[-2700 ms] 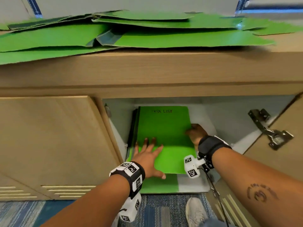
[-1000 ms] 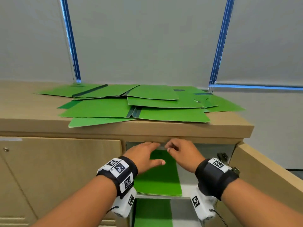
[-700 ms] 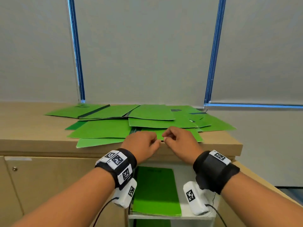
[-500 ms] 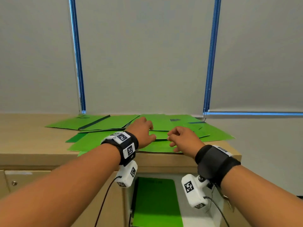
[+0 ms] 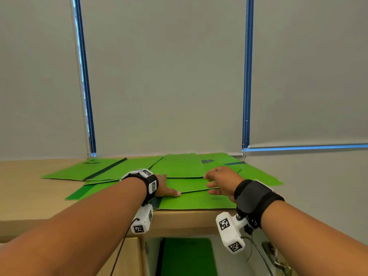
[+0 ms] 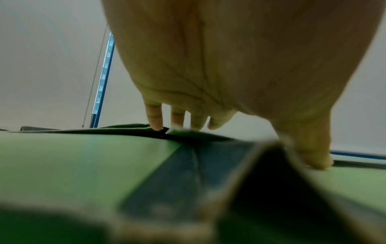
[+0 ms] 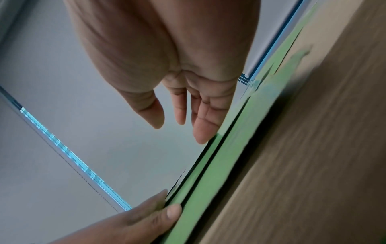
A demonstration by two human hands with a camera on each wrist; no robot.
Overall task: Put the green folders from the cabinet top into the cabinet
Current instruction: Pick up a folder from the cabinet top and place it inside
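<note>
Several green folders [image 5: 179, 166] lie spread and overlapping on the wooden cabinet top [image 5: 29, 186]. My left hand [image 5: 167, 188] rests on them near the front edge; in the left wrist view its fingers [image 6: 154, 120] point straight down onto a folder [image 6: 73, 156] and the thumb presses another. My right hand [image 5: 209, 184] hovers just right of it, its fingers loosely bent, and a fingertip [image 7: 200, 138] touches a folder edge [image 7: 208, 173]. Neither hand grips anything. A green folder stack [image 5: 187, 255] lies inside the cabinet below.
The cabinet's left door [image 5: 127, 255] is closed. A metal hinge [image 5: 278, 261] sits at the right of the opening. Grey roller blinds with blue edges [image 5: 85, 96] and bead cords hang behind the cabinet top, close to the far folders.
Both hands have left the folder inside the cabinet, risen over the front edge and moved forward onto the folders on top. The left hand has settled flat on them.
</note>
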